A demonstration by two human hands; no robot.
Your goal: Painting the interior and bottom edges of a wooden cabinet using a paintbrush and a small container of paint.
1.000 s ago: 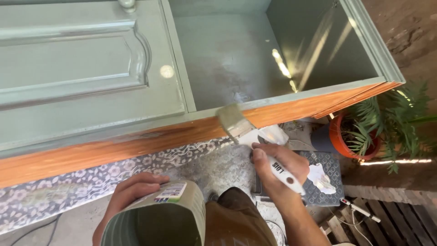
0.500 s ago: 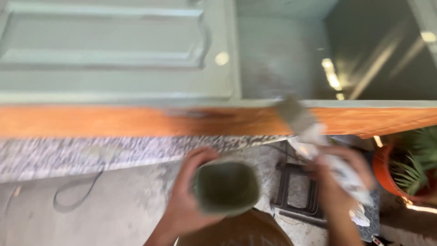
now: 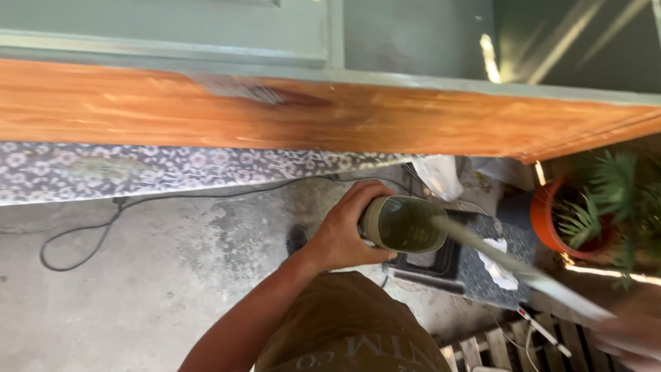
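- Fingers of the left hand (image 3: 342,238) are wrapped round the side wall of a small green paint pot (image 3: 403,224), gripping it firmly; the thumb lies on the near side, the other fingers curl over the far side.
- Left hand holds the pot in the air above the concrete floor (image 3: 158,275), below the orange-brown wooden edge (image 3: 344,114) of the green-painted cabinet (image 3: 206,27). The pot's mouth is tilted toward the camera and to the right.
- Pot's open mouth faces the brush: the paintbrush (image 3: 509,265) runs as a long diagonal from the pot's rim at upper left down to the lower right, its head end at or just inside the mouth. Motion blur prevents saying whether the bristles are in the paint.
- Brush axis therefore points from the right hand up and leftward into the pot; the left hand is at the pot, the right at the far end of the handle.
- Right hand (image 3: 630,337) sits at the lower right corner, heavily blurred and partly out of frame; it appears closed on the brush handle, but the finger positions cannot be made out.
- Beside the brush, lower down, stand a potted plant in an orange pot (image 3: 561,224) and a dark stool (image 3: 447,265) carrying a white rag (image 3: 497,265).
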